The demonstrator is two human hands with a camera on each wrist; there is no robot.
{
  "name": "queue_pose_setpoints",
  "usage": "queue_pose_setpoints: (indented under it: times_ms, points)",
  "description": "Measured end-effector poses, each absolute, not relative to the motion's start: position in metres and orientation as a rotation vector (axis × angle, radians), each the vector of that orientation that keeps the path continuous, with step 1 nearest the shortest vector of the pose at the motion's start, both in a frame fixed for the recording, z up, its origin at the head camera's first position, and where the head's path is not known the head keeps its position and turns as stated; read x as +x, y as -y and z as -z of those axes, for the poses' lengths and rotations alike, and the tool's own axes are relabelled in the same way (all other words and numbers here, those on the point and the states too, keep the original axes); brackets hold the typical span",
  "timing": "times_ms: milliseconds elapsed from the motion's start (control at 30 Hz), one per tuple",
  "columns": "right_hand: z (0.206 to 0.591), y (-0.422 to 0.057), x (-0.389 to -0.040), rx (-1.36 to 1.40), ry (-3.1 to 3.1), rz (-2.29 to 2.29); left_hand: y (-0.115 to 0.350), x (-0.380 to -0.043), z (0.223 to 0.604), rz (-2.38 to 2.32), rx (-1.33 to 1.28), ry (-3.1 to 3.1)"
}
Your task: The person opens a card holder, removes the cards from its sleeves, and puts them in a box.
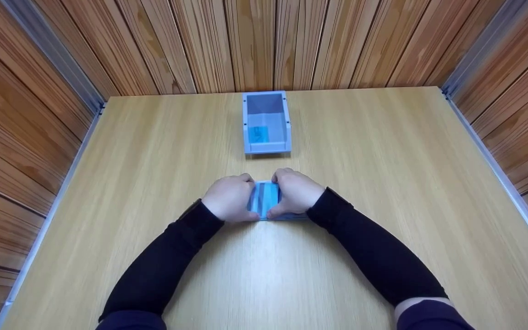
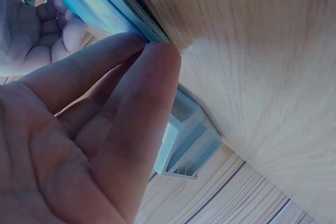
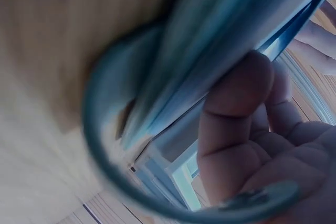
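Note:
A glossy light-blue wallet (image 1: 266,200) lies on the table between both hands, its layered edges showing in the left wrist view. My left hand (image 1: 231,198) holds its left side, thumb at the near edge and fingers at the far one. Opposite it, my right hand (image 1: 298,191) grips the right side in the same way. A teal strap (image 3: 90,116) with a metal snap (image 3: 247,199) curves away from the wallet, unfastened, beside the right hand. The palms hide much of the wallet's two ends in the head view.
Beyond the hands a blue-grey plastic bin (image 1: 268,148) stands near the table's back edge, with a small bright-blue square (image 1: 258,134) inside. Wood-plank walls (image 1: 255,46) and metal rails (image 1: 502,174) border the wooden table (image 1: 383,160).

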State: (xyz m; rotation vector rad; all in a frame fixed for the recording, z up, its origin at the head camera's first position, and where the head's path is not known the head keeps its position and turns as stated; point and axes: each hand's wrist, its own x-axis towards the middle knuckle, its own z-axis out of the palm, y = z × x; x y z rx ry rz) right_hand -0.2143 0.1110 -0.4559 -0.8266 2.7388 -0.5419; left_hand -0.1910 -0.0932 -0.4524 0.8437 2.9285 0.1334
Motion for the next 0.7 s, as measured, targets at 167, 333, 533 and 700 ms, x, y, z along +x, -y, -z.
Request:
queue_pose_setpoints:
  times_ms: [167, 333, 533, 700]
  points:
    - [0.456, -0.111, -0.215, -0.834, -2.726, 0.511, 0.093, -0.191, 0.452, -0.134, 0.827, -2.922]
    - [0.454, -0.113, -0.215, -0.815, -2.719, 0.499, 0.093, -0.191, 0.451, -0.143, 0.816, -2.908]
    - [0.452, -0.117, -0.215, -0.752, -2.722, 0.524, 0.093, -0.191, 0.450, -0.136, 0.823, -2.913]
    - [0.449, -0.122, -0.216, -0.678, -2.726, 0.498, 0.093, -0.189, 0.449, -0.122, 0.838, -2.920]
